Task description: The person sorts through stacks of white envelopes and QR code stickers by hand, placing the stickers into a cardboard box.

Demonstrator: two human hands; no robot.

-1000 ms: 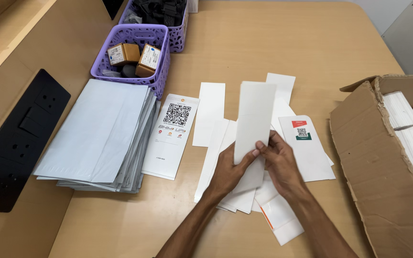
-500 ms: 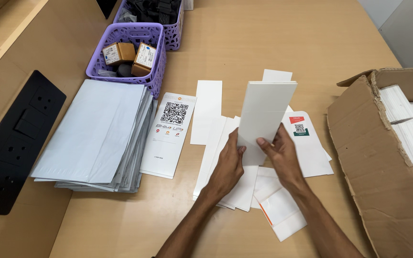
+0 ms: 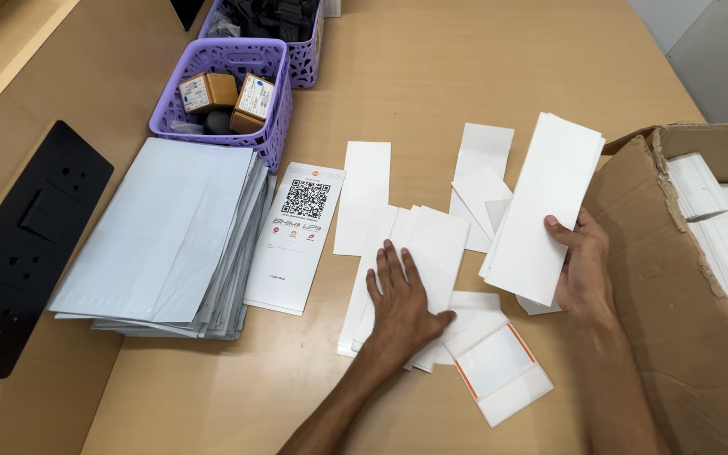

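Observation:
My right hand grips a thin stack of long white cards by its lower edge, tilted up to the right beside the cardboard box. My left hand lies flat, fingers spread, on a loose pile of white cards on the wooden table. A white envelope with an orange edge lies just right of that hand. More white cards sit behind the pile.
An open cardboard box with bundles of white cards stands at the right. A printed card with a square code, a stack of grey mailers, two purple baskets and a black socket panel lie to the left.
Both hands held the card stack upright at the centre. Now my right hand alone has carried it to the right, and my left hand has dropped flat onto the pile.

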